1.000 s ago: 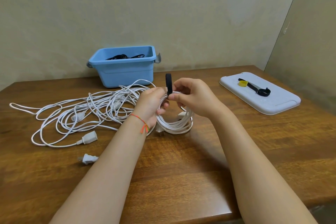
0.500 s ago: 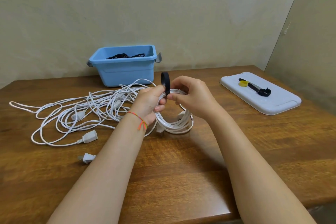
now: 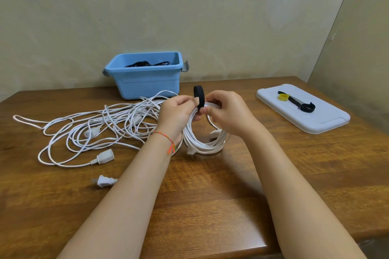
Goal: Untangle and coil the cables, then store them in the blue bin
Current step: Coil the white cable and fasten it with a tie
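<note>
Strap [image 3: 199, 96] now loops over coil [image 3: 203, 139], both hands pinching.

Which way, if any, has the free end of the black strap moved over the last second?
Yes. The black strap end stood straight up; now it curls leftward over the left hand, toward the blue bin side.

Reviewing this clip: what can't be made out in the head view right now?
- Top of the white coil: covered by the left hand and right hand, so each grip on the black strap is unclear.
- Contents of the blue bin: only some black cable shows above its front wall.
- Tangled white cables: how many cannot be counted.
</note>
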`<state>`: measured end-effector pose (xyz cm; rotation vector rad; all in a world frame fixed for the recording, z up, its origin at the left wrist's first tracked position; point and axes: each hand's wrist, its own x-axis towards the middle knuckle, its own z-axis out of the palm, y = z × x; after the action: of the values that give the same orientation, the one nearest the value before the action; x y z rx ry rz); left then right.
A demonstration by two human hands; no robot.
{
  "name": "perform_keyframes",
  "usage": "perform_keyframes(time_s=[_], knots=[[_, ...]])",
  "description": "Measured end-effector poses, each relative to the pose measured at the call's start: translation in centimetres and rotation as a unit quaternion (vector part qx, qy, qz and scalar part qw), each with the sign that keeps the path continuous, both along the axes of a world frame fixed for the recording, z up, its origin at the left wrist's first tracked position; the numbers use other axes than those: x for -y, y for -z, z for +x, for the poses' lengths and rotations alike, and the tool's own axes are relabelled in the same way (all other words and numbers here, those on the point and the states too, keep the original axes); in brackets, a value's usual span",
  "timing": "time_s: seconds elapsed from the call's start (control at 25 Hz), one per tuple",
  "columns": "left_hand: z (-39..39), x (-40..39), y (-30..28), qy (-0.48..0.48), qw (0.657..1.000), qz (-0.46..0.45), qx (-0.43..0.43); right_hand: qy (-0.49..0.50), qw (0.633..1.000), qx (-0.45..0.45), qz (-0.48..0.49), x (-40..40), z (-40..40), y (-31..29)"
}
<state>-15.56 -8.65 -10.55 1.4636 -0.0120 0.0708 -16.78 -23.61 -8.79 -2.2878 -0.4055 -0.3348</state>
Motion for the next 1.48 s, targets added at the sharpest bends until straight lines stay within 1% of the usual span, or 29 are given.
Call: perform_keyframes(time_s=[0.12,0.28,0.44,0.52,0.6,0.72,0.88,1.12,1.24,1.48], knots=[[-0.1,-0.1,-0.1,-0.016,0.996,0.073,0.053,0.013,0.999,-0.028,0.006,0.1,0.0,-0.1],[-0.4,-0.4,-0.6,0.005,0.989,0.126,0.083,0.045,0.997,-0.058,0.021,0.5,-0.1,-0.3],[-0.8,-0.6,-0.7,0.056,0.990,0.094,0.088,0.057,0.988,-0.074,0.120,0.9,-0.2,-0.4],[-0.9,-0.4,-0.6,0.046,0.991,0.079,0.093,0.044,0.983,-0.072,0.160,1.0,-0.2,-0.5],[-0.9,-0.2,-0.6,0.025,0.993,0.068,0.093,0.011,0.977,-0.090,0.194,1.0,-0.2,-0.6],[-0.9,-0.1,-0.4,0.029,0.991,0.081,0.103,-0.013,0.962,-0.124,0.242,1.3,-0.2,-0.6],[-1.1,-0.2,-0.5,0.048,0.988,0.097,0.106,-0.038,0.955,-0.123,0.268,1.7,0.1,-0.1],[-1.3,-0.5,-1.0,0.051,0.987,0.115,0.096,-0.071,0.935,-0.157,0.311,2.1,0.8,0.4],[-1.2,-0.6,-1.0,0.039,0.987,0.123,0.097,-0.083,0.936,-0.158,0.304,2.0,0.9,0.6],[-1.3,-0.3,-0.9,0.020,0.983,0.129,0.132,-0.083,0.937,-0.140,0.308,1.6,1.0,0.7]])
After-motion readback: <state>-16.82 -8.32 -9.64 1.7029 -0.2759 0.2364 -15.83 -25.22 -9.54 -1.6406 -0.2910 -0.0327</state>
